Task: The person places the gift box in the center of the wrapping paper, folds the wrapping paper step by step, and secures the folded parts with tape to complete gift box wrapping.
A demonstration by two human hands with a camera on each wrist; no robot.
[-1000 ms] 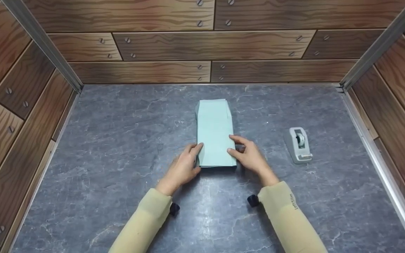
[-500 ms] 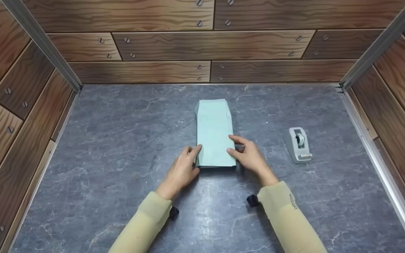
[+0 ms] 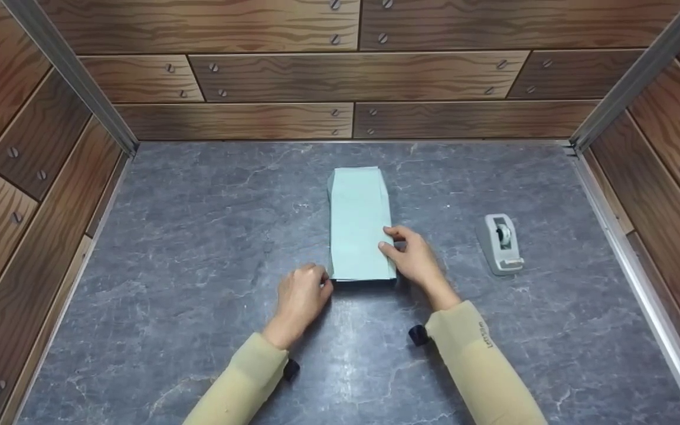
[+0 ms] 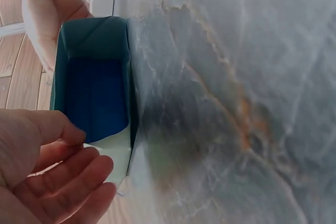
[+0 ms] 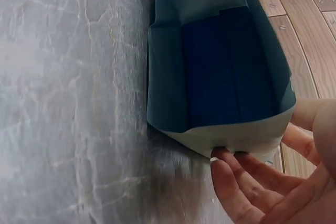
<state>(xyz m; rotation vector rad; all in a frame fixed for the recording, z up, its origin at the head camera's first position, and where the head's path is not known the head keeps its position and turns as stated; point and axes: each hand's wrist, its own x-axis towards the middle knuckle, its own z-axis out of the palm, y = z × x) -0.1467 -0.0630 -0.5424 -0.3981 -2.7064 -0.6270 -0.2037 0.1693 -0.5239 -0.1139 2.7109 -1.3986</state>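
A long package in pale green wrapping paper (image 3: 359, 224) lies on the table, one end towards me. That near end gapes in both wrist views, its paper sides standing out round a dark blue surface (image 5: 226, 72) set back inside. At the near left corner, my left hand (image 3: 301, 298) pinches the paper's edge between thumb and index finger, the other fingers loosely bent. My right hand (image 3: 417, 257) grips the right side near the same end, thumb on top and fingertips against the side wall.
To the right stands a grey tape dispenser (image 3: 502, 243) with a roll of tape in it. Wood-patterned walls (image 3: 352, 77) with metal corner strips bound the grey marbled table (image 3: 216, 236) at the back and both sides.
My left hand has drawn back from the package's left side to its near left corner and now pinches the paper there. The right thumb has shifted slightly up the paper.
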